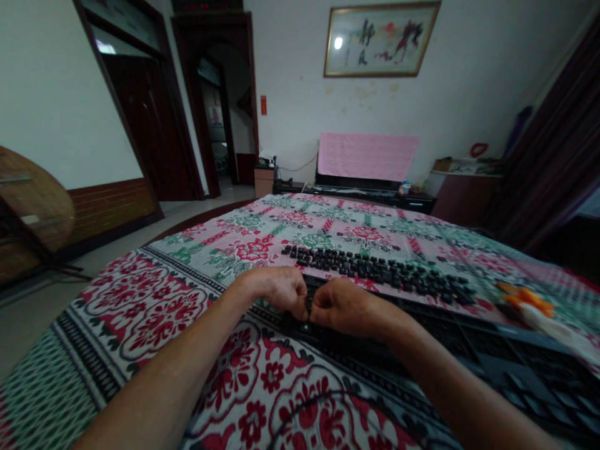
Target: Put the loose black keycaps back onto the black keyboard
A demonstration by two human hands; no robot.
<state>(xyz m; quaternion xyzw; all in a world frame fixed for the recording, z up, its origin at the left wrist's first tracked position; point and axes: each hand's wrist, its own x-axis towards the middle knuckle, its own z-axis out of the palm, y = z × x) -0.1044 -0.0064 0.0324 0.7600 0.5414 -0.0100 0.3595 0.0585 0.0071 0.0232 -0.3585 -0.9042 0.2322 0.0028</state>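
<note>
A black keyboard (497, 361) lies along the near side of the patterned cloth, with most of its key places bare and some keys still in at its right end. Behind it, many loose black keycaps (375, 269) are laid out in rough rows. My left hand (284, 290) is closed in a pinch at the keyboard's left end. Right beside it, my right hand (340, 306) is also pinched, its fingertips almost meeting the left ones. Whatever is between the fingers is too small and dark to name.
An orange and white item (527, 303) lies beyond the keyboard at the right. A thin black cable (323, 397) curves over the patterned cloth (253, 375) near me. Past the far edge stands a low cabinet with a pink cloth (368, 155) over a screen-shaped object.
</note>
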